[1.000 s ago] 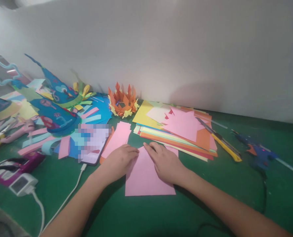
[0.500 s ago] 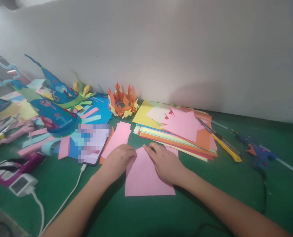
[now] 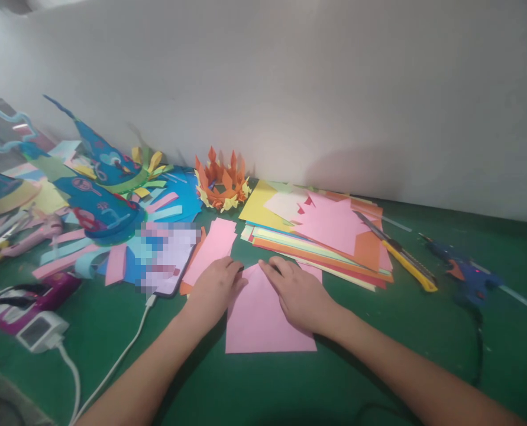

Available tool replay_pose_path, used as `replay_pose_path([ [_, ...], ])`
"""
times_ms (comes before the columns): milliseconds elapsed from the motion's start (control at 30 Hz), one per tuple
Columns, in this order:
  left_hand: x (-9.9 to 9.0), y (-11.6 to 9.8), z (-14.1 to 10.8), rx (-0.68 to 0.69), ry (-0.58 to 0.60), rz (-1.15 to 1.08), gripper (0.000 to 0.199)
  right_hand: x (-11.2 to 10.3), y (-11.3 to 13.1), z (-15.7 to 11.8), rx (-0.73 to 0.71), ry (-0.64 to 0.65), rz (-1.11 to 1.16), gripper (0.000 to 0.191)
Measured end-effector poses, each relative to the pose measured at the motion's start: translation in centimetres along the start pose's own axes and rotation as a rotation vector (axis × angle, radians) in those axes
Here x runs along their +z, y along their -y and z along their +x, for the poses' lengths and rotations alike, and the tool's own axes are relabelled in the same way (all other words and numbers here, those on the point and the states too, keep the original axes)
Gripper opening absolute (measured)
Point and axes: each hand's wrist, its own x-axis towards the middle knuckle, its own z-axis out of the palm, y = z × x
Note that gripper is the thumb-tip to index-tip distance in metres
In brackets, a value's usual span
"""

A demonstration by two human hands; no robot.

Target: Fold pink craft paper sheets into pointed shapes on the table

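A pink sheet of paper (image 3: 267, 322) lies flat on the green table in front of me. At its upper left edge is my left hand (image 3: 216, 290), fingers bent together with the paper's edge at their tips. My right hand (image 3: 296, 293) rests on the upper right part of the sheet, its fingers close together and pressed on the top edge. Just left of the sheet, narrow pink strips (image 3: 212, 245) lie in a stack.
Coloured paper (image 3: 263, 207) is piled behind my hands, with a yellow cutter (image 3: 411, 266) at its right. Further right lies a blue glue gun (image 3: 471, 278). An orange paper crown (image 3: 221, 183), blue cone hats (image 3: 103, 207) and a phone (image 3: 174, 260) stand or lie left.
My left hand has shifted very slightly at the sheet's upper left edge. Otherwise hands and paper look the same.
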Motion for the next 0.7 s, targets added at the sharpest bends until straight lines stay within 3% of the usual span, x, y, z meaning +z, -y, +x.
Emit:
replay_pose_path([
  [233,0.7,0.4,0.3,0.040,-0.100,-0.085,0.007,0.4,0.0,-0.2,-0.028,-0.097,0.028,0.062],
  [367,1.7,-0.1,0.4,0.156,-0.145,-0.166,0.012,0.5,-0.1,-0.2,-0.038,-0.138,0.036,0.061],
  [500,2.1,-0.5,0.2,0.281,-0.112,-0.161,0.022,0.8,-0.1,-0.2,-0.047,-0.163,0.043,0.059],
  [700,0.6,-1.0,-0.6,0.349,-0.034,-0.114,0.018,1.1,-0.3,-0.3,-0.058,-0.216,0.082,0.054],
])
